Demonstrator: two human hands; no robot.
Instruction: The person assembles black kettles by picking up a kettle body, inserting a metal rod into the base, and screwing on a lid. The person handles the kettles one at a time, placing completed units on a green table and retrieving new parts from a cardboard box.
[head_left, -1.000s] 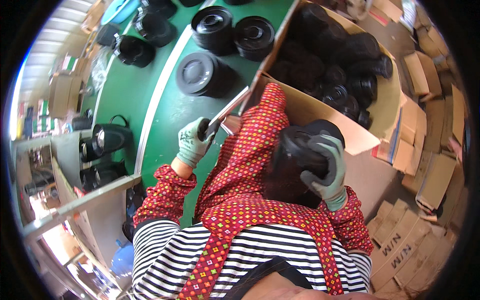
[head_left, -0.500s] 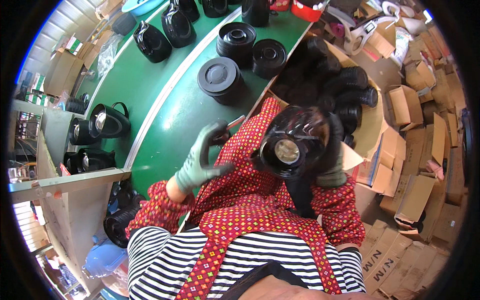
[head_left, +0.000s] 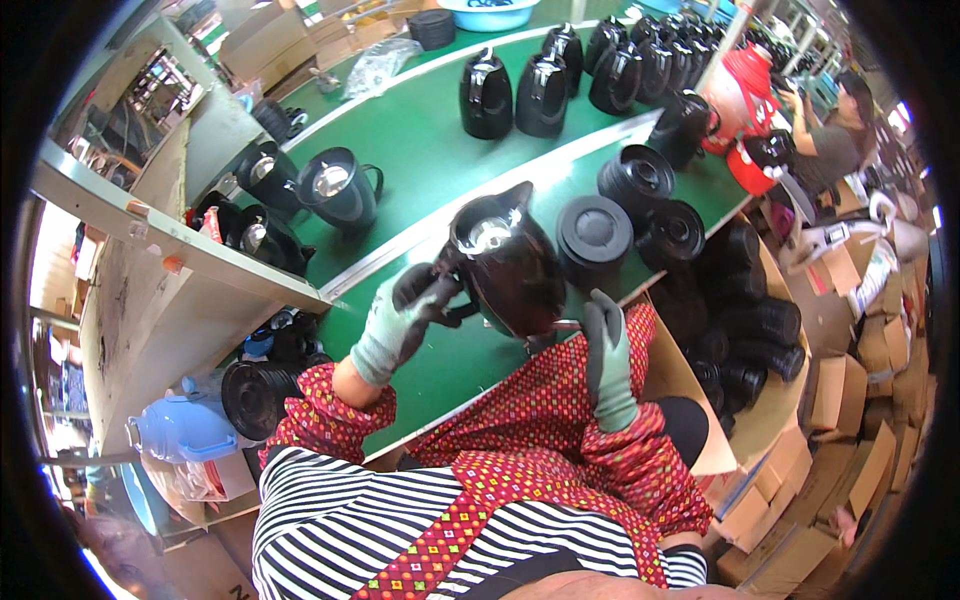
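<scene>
A glossy black jug [head_left: 515,265] with a spout and a shiny silvery inside leans over the near edge of the green table, its mouth tilted toward the upper left. My left hand [head_left: 405,325], in a pale green glove with dark fingers, is closed around the jug's handle. Just right of the jug's base, my gloved right hand [head_left: 607,360] has its fingers stretched upward, apart from the jug, and I see nothing in it. A small metal piece [head_left: 565,325] shows below the jug, partly hidden by it. Close behind are stacked round black lids [head_left: 595,230].
Several black jugs [head_left: 487,95] stand along the green table [head_left: 420,215]. Others lie by the shelf post at left. An open carton [head_left: 680,365] of black parts sits at right. A person [head_left: 840,130] works at the far right beside a red container [head_left: 745,165].
My view has swung to the right. The jug has passed from my right hand to my left and now leans over the table edge. My right hand has let go of it.
</scene>
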